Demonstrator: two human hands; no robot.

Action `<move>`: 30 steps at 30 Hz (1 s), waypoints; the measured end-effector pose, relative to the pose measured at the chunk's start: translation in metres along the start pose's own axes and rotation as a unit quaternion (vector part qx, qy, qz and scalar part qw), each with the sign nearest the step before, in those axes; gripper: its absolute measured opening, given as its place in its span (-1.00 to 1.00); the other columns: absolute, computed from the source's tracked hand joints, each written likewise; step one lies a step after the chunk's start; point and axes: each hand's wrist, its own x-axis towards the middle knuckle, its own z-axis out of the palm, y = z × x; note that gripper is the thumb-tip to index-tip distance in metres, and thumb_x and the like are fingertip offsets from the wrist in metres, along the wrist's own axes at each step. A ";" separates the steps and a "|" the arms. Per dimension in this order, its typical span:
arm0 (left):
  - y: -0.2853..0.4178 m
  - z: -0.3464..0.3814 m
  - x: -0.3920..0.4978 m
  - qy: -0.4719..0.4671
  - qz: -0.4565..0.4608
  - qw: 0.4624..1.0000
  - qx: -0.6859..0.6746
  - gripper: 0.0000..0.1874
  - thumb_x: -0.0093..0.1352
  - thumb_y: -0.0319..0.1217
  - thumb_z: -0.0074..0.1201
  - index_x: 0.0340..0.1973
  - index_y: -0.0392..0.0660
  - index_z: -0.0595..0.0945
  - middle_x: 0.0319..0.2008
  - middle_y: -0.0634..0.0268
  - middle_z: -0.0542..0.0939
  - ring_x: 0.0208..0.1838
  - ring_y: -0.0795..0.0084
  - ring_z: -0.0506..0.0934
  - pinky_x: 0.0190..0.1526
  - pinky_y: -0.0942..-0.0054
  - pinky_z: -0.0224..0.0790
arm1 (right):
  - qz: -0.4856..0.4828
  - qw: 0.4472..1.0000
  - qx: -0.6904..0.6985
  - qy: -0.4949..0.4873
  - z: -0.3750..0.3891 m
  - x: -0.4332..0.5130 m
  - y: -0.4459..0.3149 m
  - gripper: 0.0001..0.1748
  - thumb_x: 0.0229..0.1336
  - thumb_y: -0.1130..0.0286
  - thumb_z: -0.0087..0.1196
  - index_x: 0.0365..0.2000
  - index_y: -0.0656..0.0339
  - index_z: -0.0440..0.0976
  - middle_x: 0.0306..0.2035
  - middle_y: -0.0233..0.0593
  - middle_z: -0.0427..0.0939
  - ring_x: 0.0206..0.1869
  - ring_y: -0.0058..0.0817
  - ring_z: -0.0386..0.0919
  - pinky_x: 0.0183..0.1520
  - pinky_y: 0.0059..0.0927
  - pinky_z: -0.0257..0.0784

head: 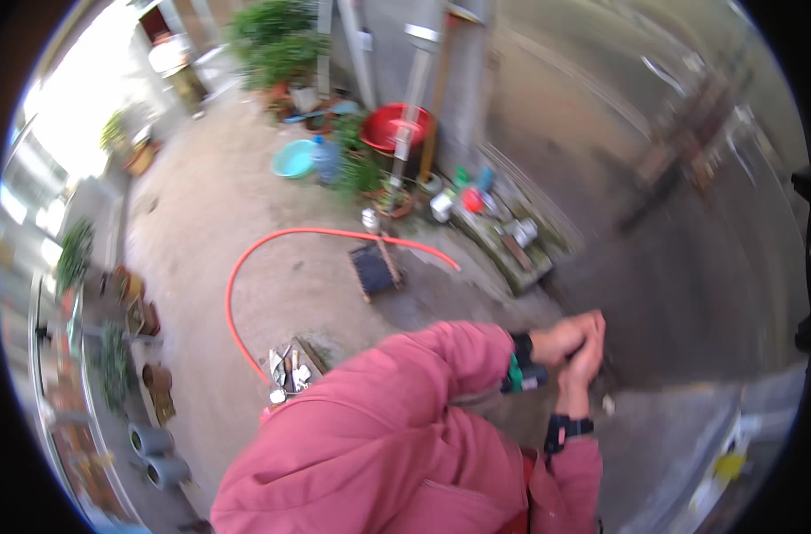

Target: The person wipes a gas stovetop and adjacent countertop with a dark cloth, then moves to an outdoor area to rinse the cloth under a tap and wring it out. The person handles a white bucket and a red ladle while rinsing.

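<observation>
My left hand (pixel 557 342) reaches out from a pink sleeve, with a dark band and a green piece at its wrist. Against it lies my right hand (pixel 584 364), which has a black band with a small pink mark at the wrist. The two hands touch at the fingers and look cupped together, with a dark gap between the palms. Blur hides whether anything is held in them. Beyond the hands is dark grey ground (pixel 652 314). A mossy stone slab (pixel 535 277) with small items on it is the nearest thing to their upper left.
An orange hose (pixel 230 294) curves over the concrete around a low stool with a dark seat (pixel 373 268). Hand tools (pixel 292 368) lie beside my sleeve. A red basin (pixel 385 127), a turquoise basin (pixel 293 159) and potted plants stand farther off. A person (pixel 178 70) is in the distance.
</observation>
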 end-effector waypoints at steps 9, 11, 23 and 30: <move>-0.016 0.041 -0.010 0.109 -0.192 0.960 -0.174 -0.37 0.56 0.17 -0.16 0.45 0.22 0.34 0.35 0.28 0.40 0.30 0.26 0.43 0.29 0.07 0.32 | -0.103 0.911 -0.332 0.220 -0.021 0.002 -0.017 -0.40 0.48 0.27 -0.12 0.41 0.34 0.22 0.44 -0.02 0.29 0.50 -0.28 0.18 0.50 -0.35 0.08; -0.013 0.037 0.003 0.062 -0.217 0.952 -0.206 -0.31 0.55 0.22 -0.19 0.51 0.24 0.26 0.44 0.27 0.32 0.36 0.24 0.39 0.33 0.04 0.28 | 0.017 0.983 -0.122 0.135 -0.030 -0.005 -0.014 -0.37 0.50 0.25 -0.18 0.43 0.34 0.16 0.51 -0.05 0.14 0.55 -0.24 0.04 0.54 -0.30 -0.06; -0.078 0.054 0.033 0.136 -0.272 0.938 -0.166 -0.29 0.55 0.20 -0.18 0.53 0.24 0.21 0.51 0.31 0.27 0.45 0.31 0.30 0.47 0.11 0.13 | 0.090 0.926 -0.348 0.113 -0.097 -0.025 0.007 -0.35 0.50 0.23 -0.24 0.50 0.14 0.06 0.61 -0.19 -0.10 0.65 -0.30 -0.30 0.61 -0.19 -0.35; -0.129 0.092 0.030 -0.029 -0.281 0.935 -0.215 -0.70 0.64 -0.23 -0.17 0.23 0.10 0.47 0.19 0.36 0.52 0.27 0.34 0.48 0.31 0.15 0.36 | -0.032 0.883 -0.177 0.435 -0.183 -0.041 -0.030 -0.21 0.45 0.07 0.02 0.45 0.36 0.10 0.44 0.03 0.26 0.44 -0.21 0.27 0.46 -0.27 0.13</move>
